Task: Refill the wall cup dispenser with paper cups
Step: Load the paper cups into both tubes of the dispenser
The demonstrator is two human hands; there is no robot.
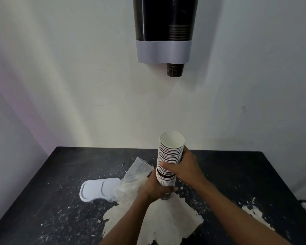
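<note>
Fingers of the right hand (181, 166) and left hand (155, 189) wrap a tall nested stack of white-lined paper cups (169, 161), upright above the black, paint-flecked counter (237, 174) centre. Loading remains: the black wall-mounted cup dispenser (164, 29) seems nearly empty. White wall behind.

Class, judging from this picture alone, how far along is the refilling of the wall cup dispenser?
Done: the plastic sleeve lies emptied on the table, beside a white lid. In hand: the left hand grips the bottom of the cup stack and the right hand its middle, rims up. Left: loading it into the dispenser, where a few cups show and one cup pokes out below.
</note>
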